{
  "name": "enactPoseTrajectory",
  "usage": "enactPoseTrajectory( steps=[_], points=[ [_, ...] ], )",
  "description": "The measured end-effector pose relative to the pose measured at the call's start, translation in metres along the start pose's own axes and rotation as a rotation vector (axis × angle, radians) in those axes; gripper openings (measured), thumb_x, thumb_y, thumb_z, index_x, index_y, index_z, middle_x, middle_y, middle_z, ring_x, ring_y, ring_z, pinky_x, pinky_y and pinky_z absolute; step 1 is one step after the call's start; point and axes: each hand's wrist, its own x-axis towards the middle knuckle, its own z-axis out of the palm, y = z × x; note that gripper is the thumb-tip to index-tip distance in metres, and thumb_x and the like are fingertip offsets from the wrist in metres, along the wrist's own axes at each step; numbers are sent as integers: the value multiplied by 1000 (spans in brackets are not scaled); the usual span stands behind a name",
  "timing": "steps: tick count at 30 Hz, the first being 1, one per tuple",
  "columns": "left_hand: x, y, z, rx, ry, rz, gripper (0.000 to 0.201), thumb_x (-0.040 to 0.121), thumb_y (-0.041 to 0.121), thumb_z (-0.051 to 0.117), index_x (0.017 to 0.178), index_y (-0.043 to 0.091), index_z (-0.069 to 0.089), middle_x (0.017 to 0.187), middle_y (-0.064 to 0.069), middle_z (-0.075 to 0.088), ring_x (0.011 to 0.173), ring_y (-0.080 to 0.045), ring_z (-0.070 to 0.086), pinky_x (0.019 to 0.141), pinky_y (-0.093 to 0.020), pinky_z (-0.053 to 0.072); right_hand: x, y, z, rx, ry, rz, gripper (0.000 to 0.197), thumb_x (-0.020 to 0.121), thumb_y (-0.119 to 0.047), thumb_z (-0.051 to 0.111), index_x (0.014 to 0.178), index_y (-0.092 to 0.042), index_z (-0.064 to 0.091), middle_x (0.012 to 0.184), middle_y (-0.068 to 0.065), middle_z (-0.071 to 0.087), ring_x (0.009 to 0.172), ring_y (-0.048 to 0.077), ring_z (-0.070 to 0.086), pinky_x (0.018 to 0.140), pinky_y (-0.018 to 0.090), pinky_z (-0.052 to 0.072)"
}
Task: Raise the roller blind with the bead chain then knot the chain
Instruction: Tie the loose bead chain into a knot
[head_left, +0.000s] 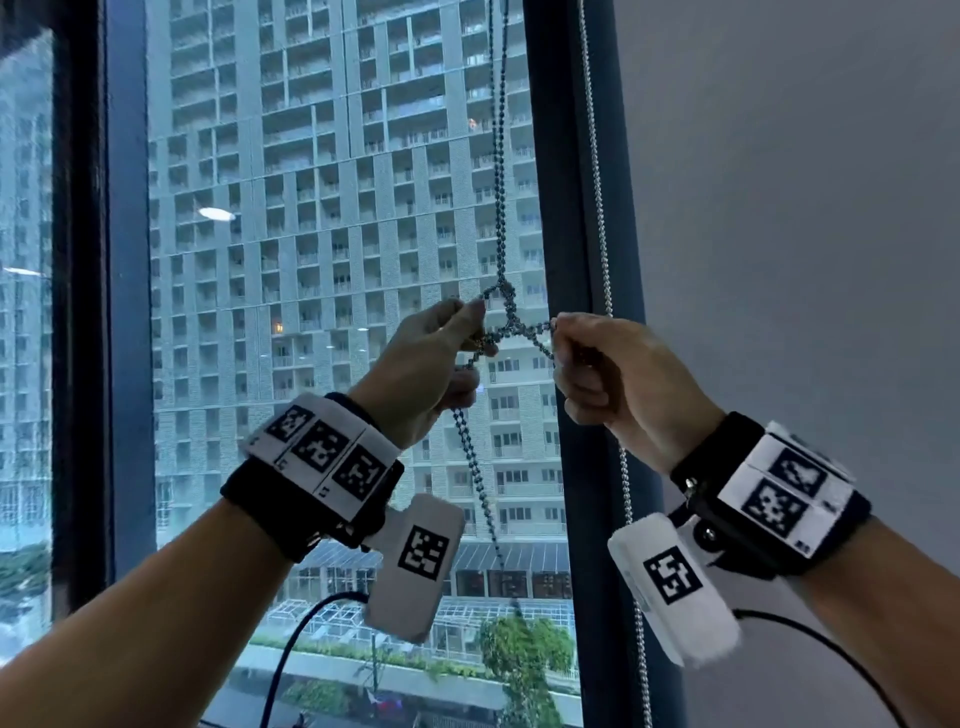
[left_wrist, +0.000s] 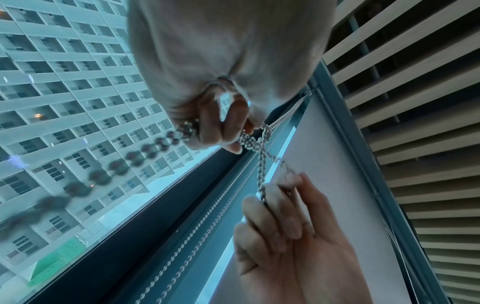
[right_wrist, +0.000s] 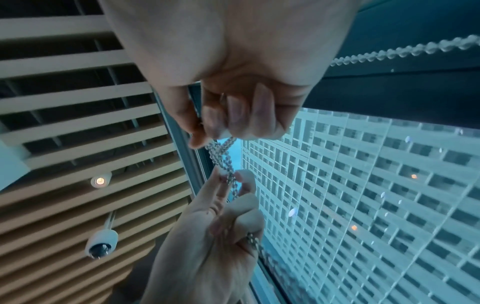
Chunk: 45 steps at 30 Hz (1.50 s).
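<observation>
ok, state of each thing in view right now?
bead chain: doubled, crossed into a loose, untightened knot
left hand: pinches the chain at the knot
right hand: grips the chain's loop end
second chain: hangs free by the window frame

a tall apartment block (head_left: 332, 208) fills the window, a slatted ceiling (right_wrist: 78, 115) carries a spotlight (right_wrist: 101, 243).

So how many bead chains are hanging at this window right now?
2. The darker bead chain hangs in front of the glass, with the left hand and right hand pinching its loose knot. The lighter chain runs down the frame, untouched.
</observation>
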Motion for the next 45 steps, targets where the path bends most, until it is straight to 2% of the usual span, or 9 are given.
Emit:
enactPoseTrajectory(
  steps=[7, 12, 18, 21, 27, 31, 35, 39, 45],
  points=[
    [-4, -11, 6, 8, 0, -43, 25, 100, 25, 39, 106, 3, 49, 81, -9, 63, 42, -11, 45, 44, -23, 41, -4, 3, 5, -268, 49, -8, 27, 98, -17, 49, 73, -7, 53, 60, 2, 39, 53, 13, 27, 49, 27, 18],
    [-8, -18, 9, -121, -13, -114, 31, 100, 25, 39, 109, -2, 53, 82, -9, 68, 54, -17, 59, 57, -31, 47, -10, 17, 8, -140, 49, 32, 29, 100, -20, 48, 74, -9, 56, 65, -3, 53, 54, 10, 39, 46, 20, 30],
    [-11, -30, 19, -143, -15, -135, 22, 100, 26, 37, 109, 8, 46, 61, -2, 59, 49, -12, 37, 50, -26, 29, -6, 28, 16, -70, 173, 41, 16, 98, -20, 53, 90, -12, 65, 62, -5, 53, 49, 6, 40, 45, 18, 32],
    [-16, -34, 23, -53, -73, -132, 27, 101, 27, 36, 113, 7, 48, 61, -3, 54, 50, -15, 35, 48, -26, 30, -7, 33, 16, -62, 247, 2, 12, 96, -16, 57, 88, -12, 65, 68, -4, 56, 52, 7, 41, 48, 19, 33],
    [-8, -28, 25, 58, 164, 9, 15, 97, 18, 44, 100, 5, 50, 85, -13, 63, 52, -19, 65, 44, -26, 47, -10, 42, 17, -58, 294, -33, 13, 92, -12, 61, 83, -12, 71, 85, 4, 63, 66, 6, 47, 54, 20, 37],
    [-8, -32, 20, 111, 193, 102, 16, 96, 16, 48, 104, 2, 49, 80, -13, 65, 51, -19, 65, 44, -29, 49, -9, 41, 10, -50, 343, -91, 15, 92, -17, 63, 82, -16, 74, 75, -5, 66, 63, 8, 45, 52, 21, 36],
    [-12, -33, 22, 49, 69, -4, 18, 96, 14, 50, 107, 0, 50, 78, -14, 69, 57, -25, 67, 51, -33, 56, -9, 45, 7, -160, 356, -134, 10, 91, -20, 66, 84, -18, 73, 72, -3, 63, 63, 20, 43, 54, 26, 36],
    [-13, -34, 25, -29, -10, -152, 20, 97, 15, 47, 108, 0, 52, 84, -15, 69, 69, -34, 71, 62, -40, 60, -6, 53, 4, -254, 357, -157, 13, 91, -22, 65, 82, -26, 72, 68, -13, 67, 61, 5, 54, 60, 24, 41],
    [-9, -36, 21, -86, -20, -206, 16, 97, 12, 45, 99, 0, 54, 94, -16, 65, 79, -33, 71, 67, -42, 60, -4, 55, 2, -244, 386, -144, 10, 92, -17, 65, 84, -17, 72, 63, -14, 66, 55, 0, 57, 53, 15, 42]
  ],
)
